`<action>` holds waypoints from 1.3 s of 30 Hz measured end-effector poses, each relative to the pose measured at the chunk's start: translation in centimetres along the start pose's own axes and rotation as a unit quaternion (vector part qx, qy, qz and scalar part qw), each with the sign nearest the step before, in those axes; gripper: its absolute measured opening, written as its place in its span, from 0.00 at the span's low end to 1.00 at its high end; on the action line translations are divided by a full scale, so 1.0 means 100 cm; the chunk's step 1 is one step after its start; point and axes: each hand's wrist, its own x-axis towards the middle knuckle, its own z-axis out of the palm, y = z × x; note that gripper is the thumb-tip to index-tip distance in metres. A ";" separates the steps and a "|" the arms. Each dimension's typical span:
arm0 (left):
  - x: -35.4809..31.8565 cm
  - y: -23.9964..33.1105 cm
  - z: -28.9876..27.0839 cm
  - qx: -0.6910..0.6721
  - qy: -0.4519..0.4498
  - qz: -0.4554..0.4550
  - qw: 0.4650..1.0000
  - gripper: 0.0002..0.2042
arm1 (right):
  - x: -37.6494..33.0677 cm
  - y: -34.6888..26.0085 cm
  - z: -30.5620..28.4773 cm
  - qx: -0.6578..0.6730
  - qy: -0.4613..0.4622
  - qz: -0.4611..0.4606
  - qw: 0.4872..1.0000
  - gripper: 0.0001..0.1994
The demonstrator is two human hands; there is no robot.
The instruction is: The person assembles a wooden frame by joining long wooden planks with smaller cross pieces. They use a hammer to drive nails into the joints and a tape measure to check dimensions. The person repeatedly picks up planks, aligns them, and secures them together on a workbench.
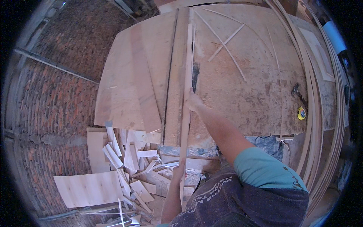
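A long, narrow wooden strip (184, 140) runs away from me over the near edge of a plywood-topped bench (242, 102). Around its near part, below the bench edge, my left hand (178, 172) is closed. Farther up, my right hand (193, 101) grips the strip from the right side, its fingers partly hidden. Along the strip's left lies a straight wooden guide board (180, 56). Just beyond my right hand, a dark slot (195, 75) shows in the bench top, with sawdust around it.
Thin offcut strips (227, 49) lie crossed at the far right. A hammer (298, 94) and yellow tape measure (301, 113) sit near the right edge, beside long stacked boards (315, 113). Left are a flat plank (145, 83), a scrap wood heap (132, 162) and a brick wall (56, 106).
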 end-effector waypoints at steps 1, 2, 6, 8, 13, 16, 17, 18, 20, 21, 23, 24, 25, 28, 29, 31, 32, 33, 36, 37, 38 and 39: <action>-0.002 0.001 0.000 0.004 -0.004 -0.005 1.000 0.47 | -0.002 -0.001 0.000 -0.002 -0.007 0.003 1.000 0.45; -0.001 0.002 -0.001 0.010 -0.007 -0.008 1.000 0.48 | -0.001 0.000 0.002 0.000 -0.001 -0.002 1.000 0.45; -0.003 -0.012 -0.008 0.043 -0.010 -0.016 0.999 0.51 | -0.001 -0.003 0.024 0.056 -0.010 -0.007 0.998 0.45; -0.008 -0.025 -0.011 0.041 -0.009 -0.012 0.999 0.51 | -0.001 0.001 0.045 0.034 0.102 -0.071 0.992 0.45; -0.026 -0.046 -0.014 0.029 -0.009 -0.012 0.999 0.49 | -0.035 0.000 0.054 -0.019 0.013 -0.014 1.000 0.45; -0.033 -0.073 -0.018 0.018 -0.019 -0.014 1.000 0.47 | -0.070 -0.001 0.046 0.003 -0.022 -0.018 1.000 0.46; -0.035 -0.083 -0.018 0.010 -0.015 -0.009 1.000 0.46 | -0.082 -0.001 0.045 0.000 -0.013 -0.013 1.000 0.46; -0.038 -0.093 -0.019 0.002 -0.011 -0.004 1.000 0.46 | -0.093 0.000 0.047 -0.002 -0.005 -0.007 1.000 0.46; -0.048 -0.113 -0.023 0.010 -0.006 0.002 1.000 0.45 | -0.119 0.002 0.055 -0.002 0.009 -0.010 1.000 0.45; -0.055 -0.122 -0.026 0.014 -0.004 0.003 1.000 0.45 | -0.134 0.004 0.062 0.000 0.015 -0.018 1.000 0.45; -0.073 -0.135 -0.034 0.004 -0.017 0.007 1.000 0.45 | -0.157 0.006 0.072 -0.002 0.014 -0.014 1.000 0.46; -0.083 -0.148 -0.039 -0.005 -0.020 0.007 1.000 0.45 | -0.171 0.002 0.078 -0.006 0.003 -0.009 1.000 0.46; -0.082 -0.173 -0.041 0.020 -0.016 0.062 0.998 0.45 | -0.185 -0.002 0.086 -0.010 -0.009 -0.003 1.000 0.46; -0.077 -0.244 -0.050 0.110 -0.027 0.184 0.976 0.44 | -0.213 0.021 0.122 -0.043 0.073 -0.072 0.994 0.47; -0.083 -0.260 -0.054 0.142 -0.037 0.186 0.972 0.43 | -0.226 0.024 0.132 -0.050 0.103 -0.100 0.988 0.48; -0.091 -0.289 -0.060 0.197 -0.043 0.199 0.959 0.38 | -0.251 0.032 0.148 -0.042 0.086 -0.100 0.990 0.48; -0.103 -0.306 -0.064 0.215 -0.037 0.205 0.954 0.34 | -0.272 0.025 0.149 -0.022 0.031 -0.067 0.997 0.48; -0.110 -0.320 -0.066 0.247 -0.042 0.206 0.946 0.31 | -0.291 0.017 0.147 -0.003 -0.017 -0.028 0.999 0.48; -0.110 -0.385 -0.066 0.322 -0.058 0.208 0.922 0.29 | -0.345 0.001 0.147 0.033 -0.063 0.008 0.997 0.48; -0.105 -0.415 -0.064 0.321 -0.054 0.212 0.922 0.30 | -0.360 -0.002 0.151 0.045 -0.063 0.004 0.997 0.48; -0.100 -0.451 -0.064 0.275 -0.028 0.222 0.935 0.29 | -0.373 -0.004 0.157 0.061 -0.054 -0.010 0.997 0.46; -0.105 -0.457 -0.066 0.274 -0.021 0.230 0.934 0.28 | -0.383 0.002 0.162 0.075 -0.039 -0.015 0.996 0.45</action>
